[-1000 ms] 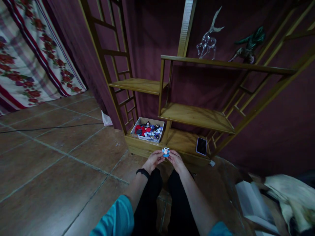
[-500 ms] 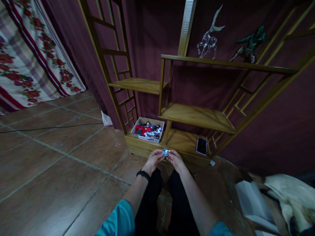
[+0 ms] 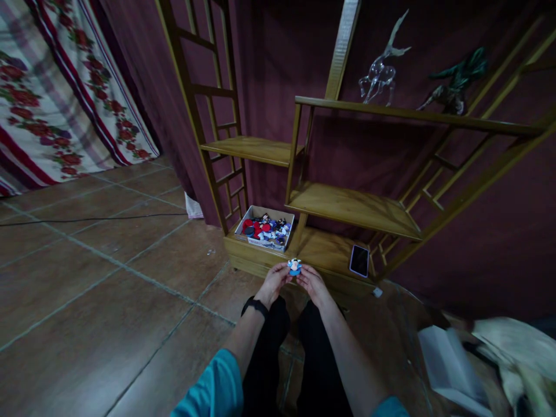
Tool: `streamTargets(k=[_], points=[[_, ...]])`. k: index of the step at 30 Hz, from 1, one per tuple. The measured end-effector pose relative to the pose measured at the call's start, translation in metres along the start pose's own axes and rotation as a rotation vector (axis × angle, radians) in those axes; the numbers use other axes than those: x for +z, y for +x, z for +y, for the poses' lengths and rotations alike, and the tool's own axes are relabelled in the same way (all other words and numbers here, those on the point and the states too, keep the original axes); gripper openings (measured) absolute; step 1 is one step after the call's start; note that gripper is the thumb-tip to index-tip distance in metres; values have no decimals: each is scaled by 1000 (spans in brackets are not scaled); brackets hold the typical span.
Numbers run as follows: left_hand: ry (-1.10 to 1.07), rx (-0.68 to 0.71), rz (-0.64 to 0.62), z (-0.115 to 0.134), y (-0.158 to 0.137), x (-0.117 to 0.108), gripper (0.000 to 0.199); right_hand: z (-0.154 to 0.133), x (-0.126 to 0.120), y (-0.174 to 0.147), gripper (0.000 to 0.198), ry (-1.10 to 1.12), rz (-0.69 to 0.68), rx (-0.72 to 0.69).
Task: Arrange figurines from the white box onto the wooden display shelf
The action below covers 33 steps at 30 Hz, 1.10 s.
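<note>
A small blue and white figurine [image 3: 294,267] is held between my two hands, just in front of the low shelf. My left hand [image 3: 275,279], with a black band at the wrist, pinches its left side. On the other side, my right hand [image 3: 311,281] grips it with the fingertips. The figurine's finer details are too small to make out. Behind it and to the left, an open cardboard box [image 3: 266,244] holds several small figures and pieces in red, white, purple and black.
The box stands on the bottom board of a wooden shelf unit [image 3: 252,149]. A phone [image 3: 359,260] lies at that board's right end. Higher up are a clear deer figurine [image 3: 379,78] and a dark green statue [image 3: 460,75]. A white box [image 3: 449,362] sits on the floor at right.
The figurine has been tilted between my fingers, so more of its blue base and white front shows. My view has shifted slightly left. Both hands keep their hold.
</note>
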<state>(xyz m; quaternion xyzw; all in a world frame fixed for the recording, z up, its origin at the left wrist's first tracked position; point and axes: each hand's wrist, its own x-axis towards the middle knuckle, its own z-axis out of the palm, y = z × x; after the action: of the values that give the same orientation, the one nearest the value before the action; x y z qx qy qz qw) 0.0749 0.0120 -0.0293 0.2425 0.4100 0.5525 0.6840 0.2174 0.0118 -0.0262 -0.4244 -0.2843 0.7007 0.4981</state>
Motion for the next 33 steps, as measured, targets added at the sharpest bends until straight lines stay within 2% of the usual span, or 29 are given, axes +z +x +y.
streamTargets(k=[8, 16, 22, 29, 33], points=[[-21, -25, -11, 0, 0, 2, 17, -1, 0, -2, 25, -20, -13, 9], [21, -22, -35, 0, -1, 2, 25, 5, -6, 7, 30, -16, -3, 43], [40, 0, -75, -4, 1, 1, 31, 7, -5, 8, 34, -6, -7, 13], [96, 32, -128, -3, -2, 2, 29, 6, -4, 7, 35, 3, -29, 2], [98, 48, -123, -1, -5, 3, 34, 7, -5, 7, 40, -2, -26, -17]])
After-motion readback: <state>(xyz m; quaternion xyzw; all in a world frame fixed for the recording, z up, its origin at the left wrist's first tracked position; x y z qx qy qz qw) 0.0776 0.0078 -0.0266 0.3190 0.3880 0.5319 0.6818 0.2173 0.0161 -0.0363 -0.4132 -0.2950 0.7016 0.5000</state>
